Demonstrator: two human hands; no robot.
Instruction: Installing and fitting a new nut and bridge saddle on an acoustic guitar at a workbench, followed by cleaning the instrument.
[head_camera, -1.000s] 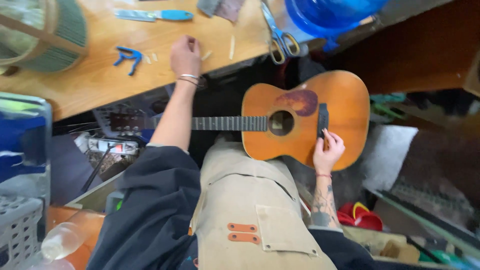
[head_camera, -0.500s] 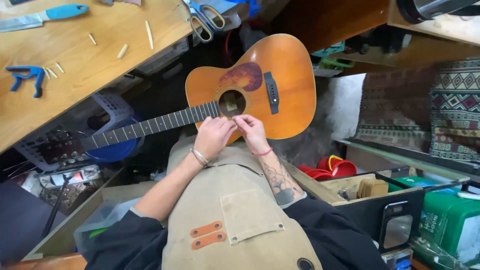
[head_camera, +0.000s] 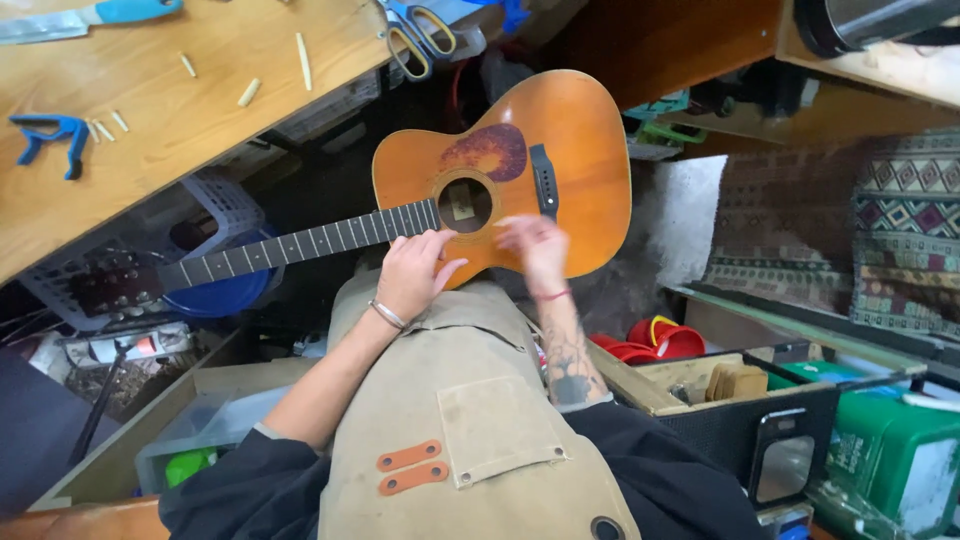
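Head view, one guitar (head_camera: 560, 140), left hand (head_camera: 412, 272) fingers loosely apart on neck, right hand (head_camera: 535, 252) blurred, fingers spread, one scissors (head_camera: 415, 35)

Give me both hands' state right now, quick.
Left hand: open, holding nothing, fingers resting on the acoustic guitar near the neck end.
Right hand: motion-blurred over the guitar body; cannot tell.

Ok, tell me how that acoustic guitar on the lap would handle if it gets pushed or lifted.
The guitar looks rigid and probably light for its bulk, having a hollow body with a soundhole. It seems to rest across the apron, so a push might slide or tip it. The left hand lies by its neck, the right hand over its body.
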